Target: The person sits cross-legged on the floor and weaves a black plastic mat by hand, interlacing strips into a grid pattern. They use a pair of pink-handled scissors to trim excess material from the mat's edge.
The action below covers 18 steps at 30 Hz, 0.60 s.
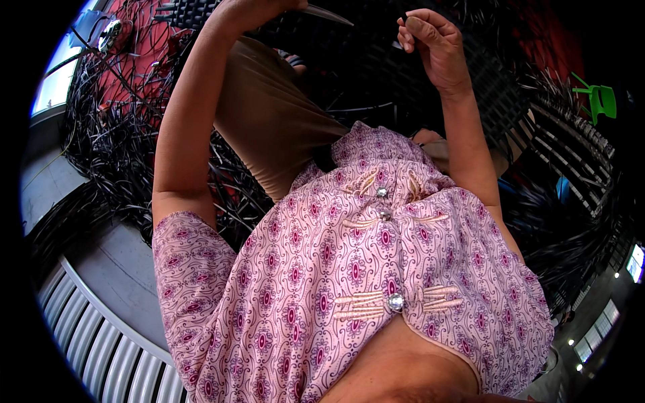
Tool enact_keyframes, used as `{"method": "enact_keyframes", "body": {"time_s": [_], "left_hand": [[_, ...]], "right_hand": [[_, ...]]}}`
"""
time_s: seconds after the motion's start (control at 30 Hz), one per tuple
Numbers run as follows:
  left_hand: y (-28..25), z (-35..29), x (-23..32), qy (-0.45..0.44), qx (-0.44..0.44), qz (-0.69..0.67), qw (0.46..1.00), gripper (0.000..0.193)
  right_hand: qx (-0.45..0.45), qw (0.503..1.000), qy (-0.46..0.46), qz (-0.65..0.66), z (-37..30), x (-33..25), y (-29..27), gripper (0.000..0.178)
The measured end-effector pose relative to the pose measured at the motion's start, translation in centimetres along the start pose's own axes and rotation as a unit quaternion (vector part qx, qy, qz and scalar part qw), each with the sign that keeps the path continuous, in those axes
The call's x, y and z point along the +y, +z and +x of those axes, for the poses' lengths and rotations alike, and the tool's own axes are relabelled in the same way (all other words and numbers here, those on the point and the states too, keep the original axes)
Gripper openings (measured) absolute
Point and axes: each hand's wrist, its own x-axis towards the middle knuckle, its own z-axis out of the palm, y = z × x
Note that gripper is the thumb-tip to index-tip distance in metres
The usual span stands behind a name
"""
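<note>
My left hand (252,9) is at the top edge, partly cut off, its visible fingers closed. From it a thin, shiny pointed piece (330,14) sticks out to the right; I cannot tell whether it is a strip or a blade. My right hand (433,47) is raised at the upper right, thumb and fingers pinched together. Whatever is in that pinch is too dark and small to name. Below and around the hands lies a black woven wicker piece (487,87), with part of the weave (185,13) showing beside my left wrist.
Loose black strips (111,144) lie in tangled heaps at the left, over red material (138,74). On the right are a slatted dark frame (571,151), more strips (571,235) and a bright green plastic object (600,101). A white slatted seat (111,342) stands at lower left.
</note>
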Motion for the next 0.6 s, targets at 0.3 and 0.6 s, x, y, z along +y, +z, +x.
{"method": "enact_keyframes", "body": {"time_s": [0.3,0.6], "left_hand": [[1.0,0.8,-1.0,0.033,-0.02,-0.008,0.999,0.014],[1.2,0.6,-0.6,0.004,-0.022,-0.037,0.999,0.015]], "right_hand": [[0.0,1.0,0.002,0.007,-0.1,0.1,-0.1,0.024],[0.053,0.998,0.041,-0.002,-0.3,-1.1,1.8,0.015]]}}
